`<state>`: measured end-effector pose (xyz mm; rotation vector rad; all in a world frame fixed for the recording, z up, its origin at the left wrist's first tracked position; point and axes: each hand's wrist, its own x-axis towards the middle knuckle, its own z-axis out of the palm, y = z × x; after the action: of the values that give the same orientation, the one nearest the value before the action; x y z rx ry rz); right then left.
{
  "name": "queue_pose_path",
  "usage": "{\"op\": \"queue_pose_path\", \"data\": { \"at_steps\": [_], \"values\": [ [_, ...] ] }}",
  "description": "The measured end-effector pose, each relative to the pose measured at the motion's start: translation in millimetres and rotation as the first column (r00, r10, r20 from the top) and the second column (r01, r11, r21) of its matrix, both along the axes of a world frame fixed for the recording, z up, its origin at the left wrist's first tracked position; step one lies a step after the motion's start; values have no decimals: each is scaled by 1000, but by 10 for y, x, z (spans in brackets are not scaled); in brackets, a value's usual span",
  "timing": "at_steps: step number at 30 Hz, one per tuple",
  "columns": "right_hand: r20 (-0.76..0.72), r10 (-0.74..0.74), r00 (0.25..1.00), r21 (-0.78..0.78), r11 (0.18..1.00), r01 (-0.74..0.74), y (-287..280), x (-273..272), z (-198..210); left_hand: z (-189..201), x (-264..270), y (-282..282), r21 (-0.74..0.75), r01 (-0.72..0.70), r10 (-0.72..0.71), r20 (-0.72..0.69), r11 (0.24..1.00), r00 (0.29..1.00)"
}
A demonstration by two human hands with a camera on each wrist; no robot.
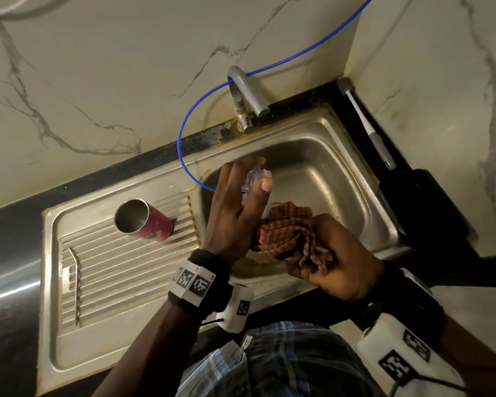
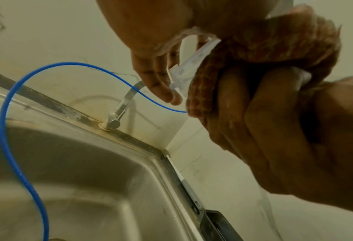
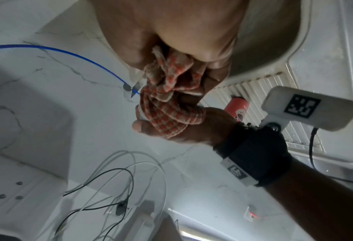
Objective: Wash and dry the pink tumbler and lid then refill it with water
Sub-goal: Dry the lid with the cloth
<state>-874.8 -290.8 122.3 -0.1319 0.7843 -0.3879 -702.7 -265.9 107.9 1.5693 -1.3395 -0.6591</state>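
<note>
The pink tumbler [image 1: 146,222] lies on its side on the ribbed drainboard [image 1: 121,270], its steel mouth open toward the left; it also shows in the right wrist view [image 3: 236,108]. Over the sink, my left hand [image 1: 261,173] pinches the clear lid [image 1: 252,179] between thumb and fingers. My right hand [image 1: 324,259] grips a bunched red-checked cloth [image 1: 284,233] and holds it against the lid's lower side. The left wrist view shows the lid [image 2: 190,68] wedged between my fingers and the cloth [image 2: 264,48]. Most of the lid is hidden.
The steel sink basin [image 1: 327,173] lies under both hands, with the faucet [image 1: 246,93] at its back rim. A blue tube [image 1: 184,133] loops over the faucet into the basin. A metal straw [image 1: 76,285] lies on the drainboard's left. A brush [image 1: 367,121] rests along the right wall.
</note>
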Motion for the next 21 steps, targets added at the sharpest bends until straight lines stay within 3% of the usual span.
{"op": "queue_pose_path", "data": {
  "at_steps": [6,10,13,16,21],
  "values": [
    [-40,-70,997,-146,987,64,124,-73,81,-26,-7,37,105,-12,12,-5,994,1000],
    [-77,-280,957,-457,863,216,53,-82,224,-44,-47,108,204,-39,80,-199,978,977],
    [-214,-369,905,-727,679,104,-22,-14,278,-100,-152,116,232,-13,99,-365,973,926],
    [-288,-404,868,-848,528,-36,8,78,280,-120,-216,78,284,-81,191,-383,955,904],
    [-391,-339,855,-849,492,-193,196,114,211,-70,-122,91,307,-174,281,-352,936,893]
  ]
}}
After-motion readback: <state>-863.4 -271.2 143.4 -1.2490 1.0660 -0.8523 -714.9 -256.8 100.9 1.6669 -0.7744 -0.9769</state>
